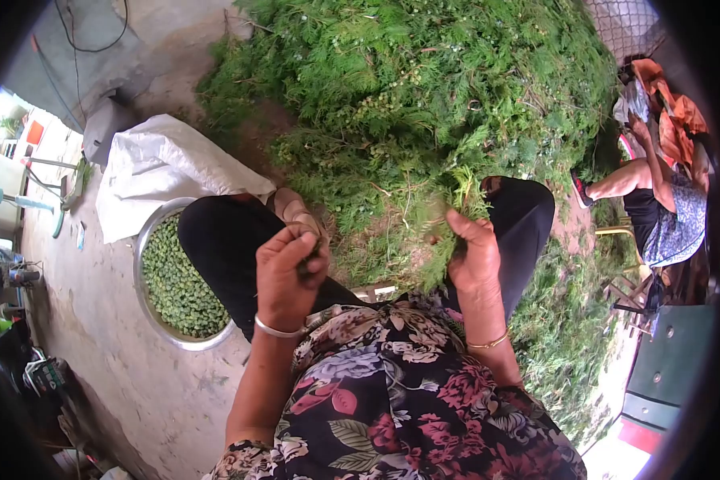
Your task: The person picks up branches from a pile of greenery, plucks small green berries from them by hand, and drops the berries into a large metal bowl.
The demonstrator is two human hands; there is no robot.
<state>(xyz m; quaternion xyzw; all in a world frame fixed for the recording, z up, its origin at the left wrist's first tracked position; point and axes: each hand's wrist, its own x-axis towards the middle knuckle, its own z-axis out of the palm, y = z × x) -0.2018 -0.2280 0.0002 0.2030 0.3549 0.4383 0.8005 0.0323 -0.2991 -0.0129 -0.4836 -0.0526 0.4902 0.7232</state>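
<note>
My left hand, with a silver bangle at the wrist, is closed above my thigh; whatever its curled fingers hold is hidden. On the right, my right hand grips a green leafy sprig between thumb and fingers, and the sprig's fronds hang below and stick up above the hand. Beyond both hands rises a large heap of green branches. A round metal basin of small green cones or berries stands beside my knee on the left.
A white sack lies behind the basin. At the right edge another person sits near the heap, beside orange cloth. Loose greenery covers the floor at the right. A dark green object stands at the lower right.
</note>
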